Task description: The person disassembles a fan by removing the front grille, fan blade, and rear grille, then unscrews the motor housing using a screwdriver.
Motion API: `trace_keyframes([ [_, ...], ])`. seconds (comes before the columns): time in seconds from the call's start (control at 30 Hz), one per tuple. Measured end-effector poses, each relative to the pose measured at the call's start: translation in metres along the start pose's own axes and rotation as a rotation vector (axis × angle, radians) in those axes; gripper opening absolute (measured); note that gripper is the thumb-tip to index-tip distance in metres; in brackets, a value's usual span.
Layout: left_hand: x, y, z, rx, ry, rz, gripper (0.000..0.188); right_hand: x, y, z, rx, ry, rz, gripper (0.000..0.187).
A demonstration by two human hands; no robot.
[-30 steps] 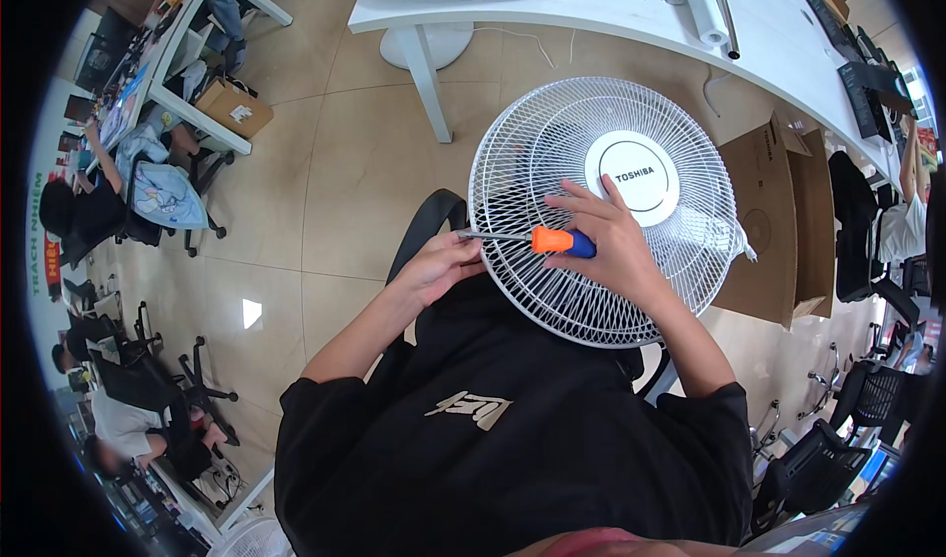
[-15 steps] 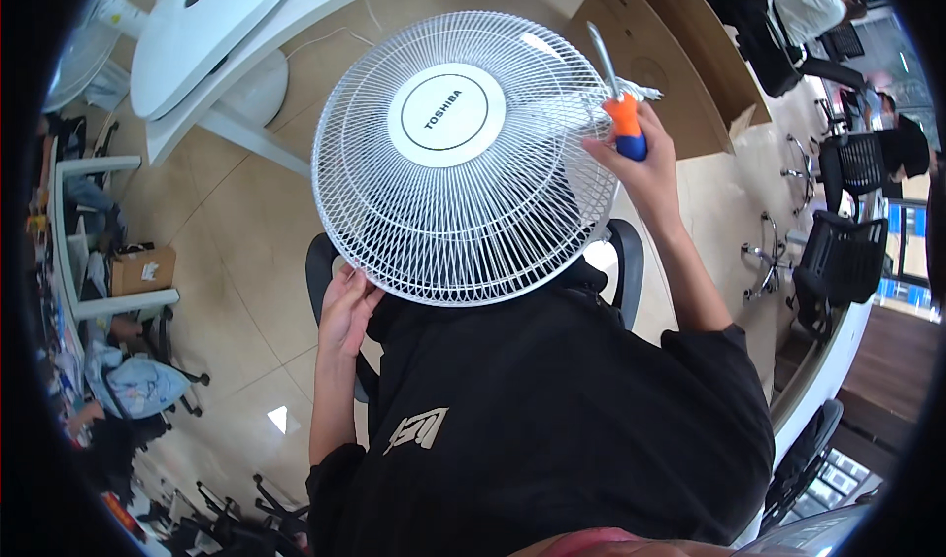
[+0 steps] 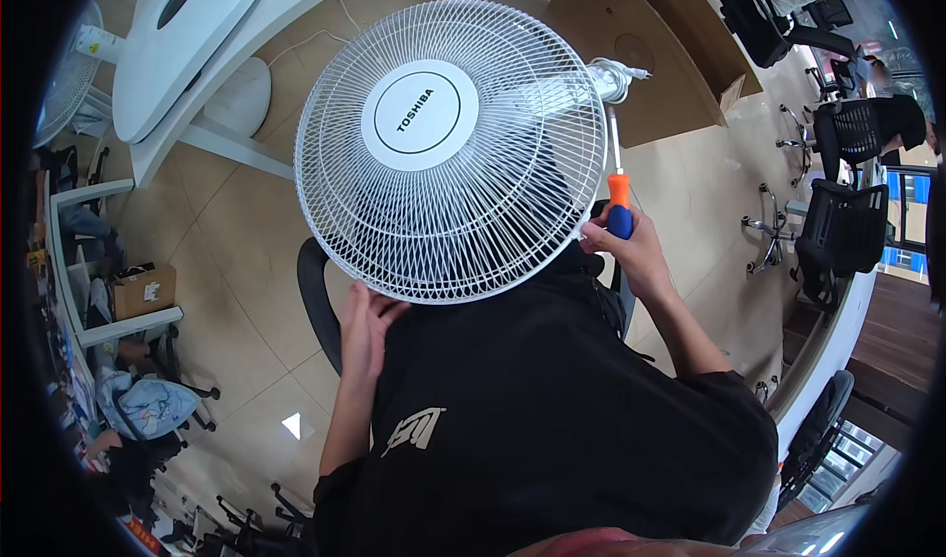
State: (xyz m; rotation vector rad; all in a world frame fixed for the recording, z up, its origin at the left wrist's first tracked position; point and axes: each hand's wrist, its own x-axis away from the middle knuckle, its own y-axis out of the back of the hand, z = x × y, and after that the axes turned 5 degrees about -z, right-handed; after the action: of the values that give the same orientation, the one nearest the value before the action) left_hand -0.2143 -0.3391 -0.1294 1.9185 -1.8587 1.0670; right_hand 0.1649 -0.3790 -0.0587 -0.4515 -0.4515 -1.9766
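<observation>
Your right hand (image 3: 636, 250), right of centre, is closed round the blue end of an orange-and-blue screwdriver (image 3: 619, 202), whose shaft points up the frame alongside the fan's right edge. Your thumb is right at the fan's lower right rim; whether it presses on it, you cannot tell from this view. Your left hand (image 3: 365, 330), lower and left of centre, has its fingertips at the bottom left rim of the fan, the fingers loosely bent; whether they grip the rim is hidden

The fan (image 3: 424, 227) fills the upper middle of the frame, its white wire guard facing up toward you and its round hub cap (image 3: 421, 115) left of the guard's middle. A bundled white cable (image 3: 613, 80) shows just beyond the guard's upper right edge, near the screwdriver's tip

Below the fan is your black shirt (image 3: 552, 409). In the upper right, a large cardboard box (image 3: 631, 50) stands behind the cable. In the upper left, a white panel (image 3: 212, 30) with a dark oval opening lies on a white table (image 3: 313, 0), a round white base (image 3: 239, 101) under it. Black office chairs (image 3: 838, 237) stand along the right edge, and a small cardboard box (image 3: 146, 293) sits at the left
</observation>
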Motion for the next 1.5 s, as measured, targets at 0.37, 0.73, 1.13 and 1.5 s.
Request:
trace_keyframes([
  [0.37,0.007,-0.031,0.025,-0.666,-0.196,0.521,0.051,-0.005,-0.005,0.038,0.009,-0.045,0.105,0.026],
  [0.73,-0.029,-0.108,0.056,-0.680,-0.210,0.558,0.067,-0.014,-0.007,0.047,-0.070,0.011,0.146,0.022],
  [1.13,-0.039,-0.210,0.067,-0.581,-0.379,0.749,0.053,-0.012,-0.013,0.053,-0.086,0.026,0.165,0.022],
  [1.5,-0.047,-0.233,0.097,-0.359,-0.839,0.538,0.020,-0.009,-0.013,0.046,-0.069,0.051,0.106,0.026],
])
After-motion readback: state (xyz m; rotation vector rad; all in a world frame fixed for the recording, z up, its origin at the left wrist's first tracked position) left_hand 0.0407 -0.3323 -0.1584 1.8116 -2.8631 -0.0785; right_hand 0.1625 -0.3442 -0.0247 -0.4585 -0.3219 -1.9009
